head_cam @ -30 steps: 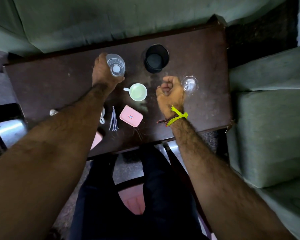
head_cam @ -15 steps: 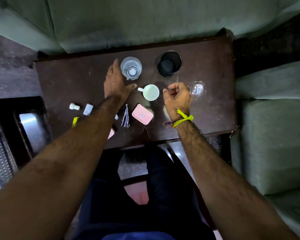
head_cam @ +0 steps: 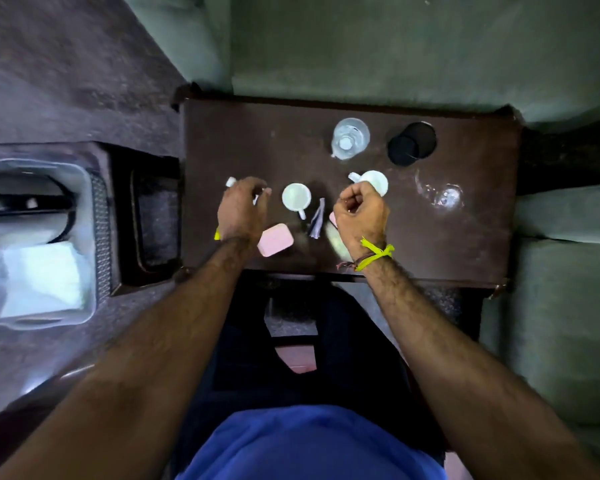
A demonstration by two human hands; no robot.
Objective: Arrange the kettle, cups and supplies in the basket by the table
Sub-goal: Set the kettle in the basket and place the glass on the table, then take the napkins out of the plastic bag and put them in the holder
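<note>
Because the pale plastic basket [head_cam: 32, 237] sat on the floor left of the dark wooden table [head_cam: 465, 237], the left hand [head_cam: 242, 211], fingers loosely curled over small supplies, was nearer than the empty, fisted right hand [head_cam: 361, 216].

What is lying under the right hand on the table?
Under the right hand, a pink edge shows at its left side, probably a second pink box. The hand covers the rest, so its shape cannot be seen.

basket [head_cam: 35, 244] at left motion-blurred and cut by the edge, small white item [head_cam: 230, 182] half hidden behind left hand [head_cam: 242, 211], second pink box [head_cam: 332, 219] mostly behind right hand [head_cam: 360, 218]
</note>
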